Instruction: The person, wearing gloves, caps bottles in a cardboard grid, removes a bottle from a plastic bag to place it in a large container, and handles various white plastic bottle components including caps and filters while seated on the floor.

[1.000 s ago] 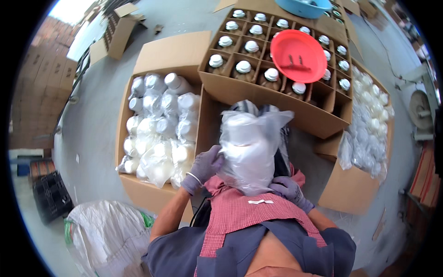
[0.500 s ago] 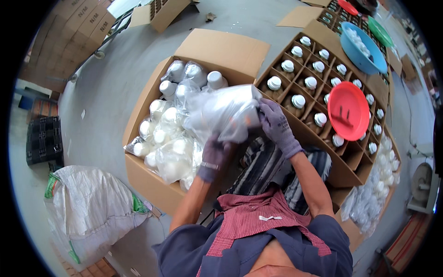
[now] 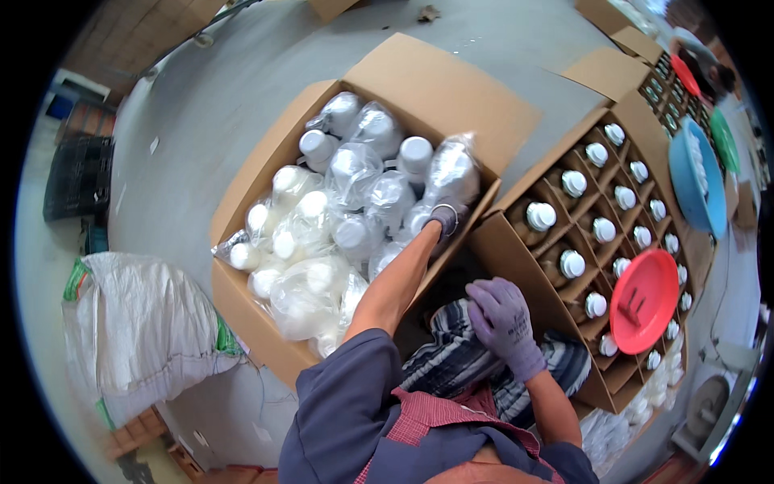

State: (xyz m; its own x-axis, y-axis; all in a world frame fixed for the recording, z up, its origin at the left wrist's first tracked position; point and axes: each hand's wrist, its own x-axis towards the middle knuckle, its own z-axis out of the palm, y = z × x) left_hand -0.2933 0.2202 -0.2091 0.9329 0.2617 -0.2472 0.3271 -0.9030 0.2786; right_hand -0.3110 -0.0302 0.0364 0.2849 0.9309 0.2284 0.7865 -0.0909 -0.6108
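My left hand, in a purple glove, reaches into the right side of an open cardboard box. It grips the near end of a bottle in a clear plastic bag; its fingers are mostly hidden. Several white-capped bottles in clear bags fill the rest of this box. Over my lap, beside a divided carton, my right hand is gloved too. Its fingers are loosely bent and apart, with nothing in them.
White-capped bottles stand in the carton's compartments, with a red plastic dish on top. Behind are a blue basin and a green one. A white woven sack lies left. Another person bends at far right.
The bagged bottle, held by both hands before, is now down in the box's right corner with my left hand. My right hand has let go and drawn back over my lap. The view has shifted.
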